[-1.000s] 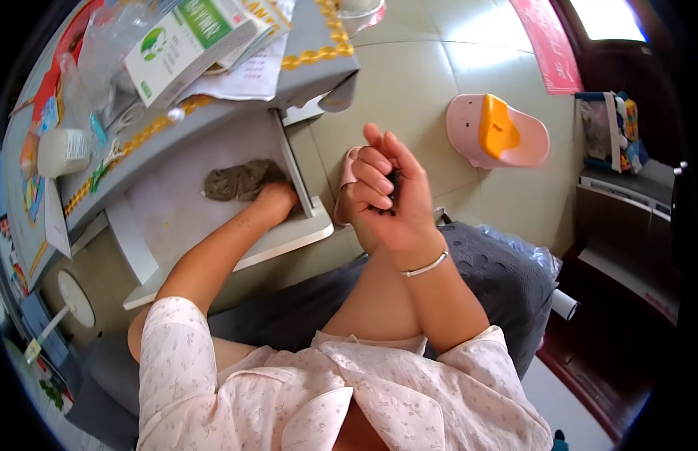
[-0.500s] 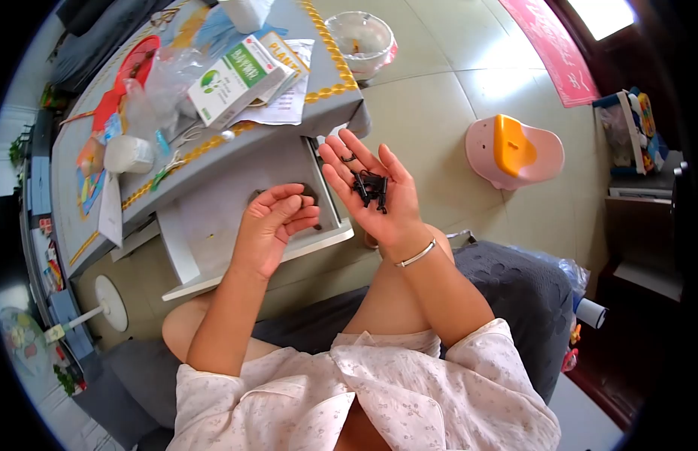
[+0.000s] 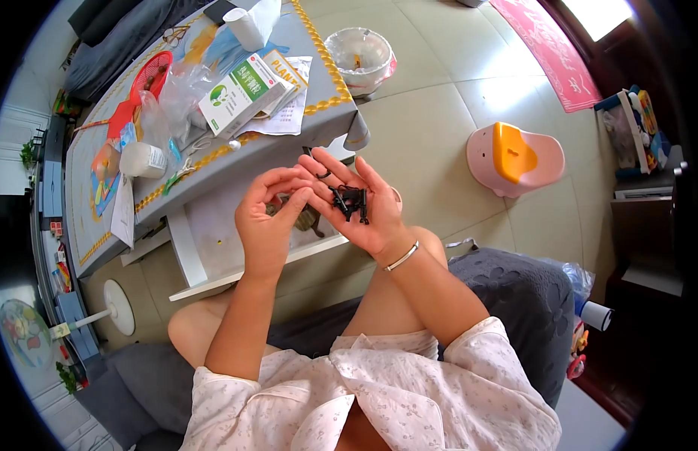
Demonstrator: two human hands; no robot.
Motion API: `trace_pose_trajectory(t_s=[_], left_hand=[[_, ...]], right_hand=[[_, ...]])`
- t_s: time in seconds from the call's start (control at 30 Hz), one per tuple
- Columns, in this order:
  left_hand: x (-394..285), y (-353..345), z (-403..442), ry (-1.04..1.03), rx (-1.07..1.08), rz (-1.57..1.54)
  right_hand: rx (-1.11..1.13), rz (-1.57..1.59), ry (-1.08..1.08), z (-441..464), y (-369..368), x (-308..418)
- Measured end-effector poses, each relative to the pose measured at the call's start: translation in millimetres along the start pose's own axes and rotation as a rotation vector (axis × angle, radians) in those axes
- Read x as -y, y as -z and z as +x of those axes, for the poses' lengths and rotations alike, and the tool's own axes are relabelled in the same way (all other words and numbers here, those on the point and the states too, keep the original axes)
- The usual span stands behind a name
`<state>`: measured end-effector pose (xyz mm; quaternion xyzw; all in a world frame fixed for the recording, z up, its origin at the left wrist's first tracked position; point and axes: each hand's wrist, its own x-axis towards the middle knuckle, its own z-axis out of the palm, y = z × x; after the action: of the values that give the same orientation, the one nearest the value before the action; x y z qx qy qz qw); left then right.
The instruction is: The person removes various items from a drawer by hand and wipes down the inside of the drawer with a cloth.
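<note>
My right hand is palm up with its fingers spread, and several small black pieces lie on the palm. A small black curved piece rests apart on its fingers. My left hand is at the fingertips of the right, thumb and fingers drawn together; what they hold, if anything, is hidden. Below both hands is a pulled-out white drawer. In it, partly covered by my left hand, lies a brownish-green object whose kind I cannot make out.
A grey-covered table bears a green-and-white box, a white jar, plastic bags and a red strainer. On the floor are a lined bin, a pink-and-orange potty and a fan.
My right hand has moved left and slightly down with the black pieces. My left hand has risen to meet its fingertips. The view has shifted a little.
</note>
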<state>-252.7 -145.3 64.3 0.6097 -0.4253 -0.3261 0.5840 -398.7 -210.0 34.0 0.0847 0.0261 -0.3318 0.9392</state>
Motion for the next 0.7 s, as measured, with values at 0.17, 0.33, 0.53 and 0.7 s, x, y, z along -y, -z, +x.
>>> trace_pose_trajectory(t_s=[0.17,0.33,0.53,0.7], left_hand=[[-1.7,-24.3,6.4,-0.138,-0.021,0.237],[-3.2,-26.8,10.1,-0.368,0.008,0.614],[11.4,-10.7,-4.1,-0.13,-0.098,0.09],[27.4,17.9,-60.7,-0.015,-0.003,0.069]], right_hand=[[-0.02,-0.177,-0.047,4.2,16.9,5.5],[-0.052,-0.158,-0.003,5.5,11.6,6.5],[-0.129,-0.07,0.081,10.7,-0.4,3.9],[-0.268,-0.089,0.104,16.4,45.2,19.5]])
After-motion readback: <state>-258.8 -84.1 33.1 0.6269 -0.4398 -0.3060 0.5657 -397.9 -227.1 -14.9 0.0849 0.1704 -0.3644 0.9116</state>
